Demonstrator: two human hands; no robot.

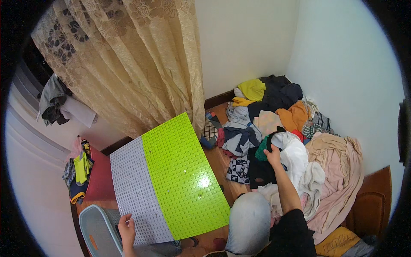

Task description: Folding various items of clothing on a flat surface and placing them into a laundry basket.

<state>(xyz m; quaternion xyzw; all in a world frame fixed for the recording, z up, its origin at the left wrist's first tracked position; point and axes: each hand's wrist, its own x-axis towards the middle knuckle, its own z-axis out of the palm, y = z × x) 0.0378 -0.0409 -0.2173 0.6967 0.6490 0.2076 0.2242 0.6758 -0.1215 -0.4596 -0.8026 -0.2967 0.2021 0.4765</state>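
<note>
My right hand (273, 156) reaches into a heap of clothes on the floor. Its thumb and fingers pinch a black garment with a green textured part (261, 151), partly hidden by the hand. White clothing (290, 151) lies against its far side, and a black garment (260, 173) lies below. My left hand (126, 226) hovers at the near edge of a studded building-brick tabletop, grey (138, 186) on one half and lime green (183, 173) on the other. Its fingers are loosely bent, with nothing visible in them. Just left of it stands a grey-blue plastic basket (99, 221).
A beige curtain (154, 64) hangs behind the tabletop. Pink and beige fabric (337, 180) spreads at the right, beside a brown wooden panel (372, 199). Clothes hang over a red container (101, 176) at the left. My jeans-clad knee (250, 218) is between tabletop and heap.
</note>
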